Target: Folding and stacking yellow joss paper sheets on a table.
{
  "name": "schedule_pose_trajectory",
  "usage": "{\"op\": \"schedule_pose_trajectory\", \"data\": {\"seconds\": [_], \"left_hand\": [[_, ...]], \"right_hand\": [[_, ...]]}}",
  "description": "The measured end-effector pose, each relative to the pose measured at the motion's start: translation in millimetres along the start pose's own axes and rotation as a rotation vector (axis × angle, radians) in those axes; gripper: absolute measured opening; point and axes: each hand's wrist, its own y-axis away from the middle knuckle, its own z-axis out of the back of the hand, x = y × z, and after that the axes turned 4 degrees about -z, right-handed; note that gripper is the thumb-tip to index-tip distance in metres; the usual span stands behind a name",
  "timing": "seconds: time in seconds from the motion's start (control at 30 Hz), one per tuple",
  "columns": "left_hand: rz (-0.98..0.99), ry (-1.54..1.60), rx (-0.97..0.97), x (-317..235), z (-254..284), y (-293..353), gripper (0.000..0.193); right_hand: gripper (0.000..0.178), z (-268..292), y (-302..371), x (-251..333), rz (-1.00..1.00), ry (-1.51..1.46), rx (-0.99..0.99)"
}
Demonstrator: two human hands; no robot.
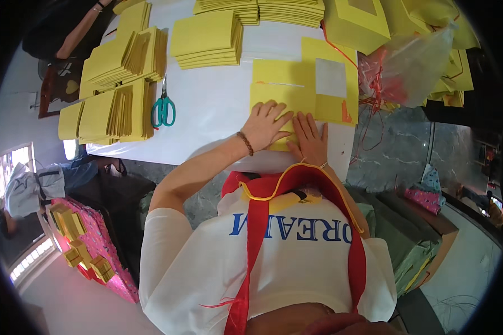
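Note:
A yellow paper sheet (282, 96), partly folded and with a narrow slit near its far part, lies at the table's near edge. My left hand (266, 125) presses on its left side with the fingers spread. Close beside it, my right hand (309, 139) rests on the paper with its fingers stretched out, near the right part. A pale grey-white rectangle (331, 78) shows on the yellow paper to the right, with an orange patch (346, 111) below it. The paper under my palms is hidden.
Teal-handled scissors (163, 110) lie to the left, beside stacks of folded yellow paper (112, 114). More stacks (207, 39) stand farther back. At the right are a clear plastic bag (411, 70) with red strings and yellow boxes (356, 25). Another person's arm (81, 33) shows at far left.

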Motion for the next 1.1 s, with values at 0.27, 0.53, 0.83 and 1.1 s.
{"op": "schedule_pose_trajectory", "data": {"seconds": [0.27, 0.53, 0.83, 1.1], "left_hand": [[-0.171, -0.516, 0.048, -22, -8, -3, 0.052], [-0.124, -0.345, 0.052, -11, 1, -14, 0.045], [-0.080, 0.007, -0.529, 83, 131, -23, 0.045], [0.195, -0.473, -0.379, 208, 105, -4, 0.052]], "right_hand": [[0.063, -4, -2, 1, -0.024, -0.048, 0.039], [0.047, 12, -6, -21, -0.243, -1.109, -0.008], [0.038, 0, 12, -37, -0.468, -1.184, -0.248], [0.034, 1, 13, -27, -0.459, -1.046, -0.228]]}}
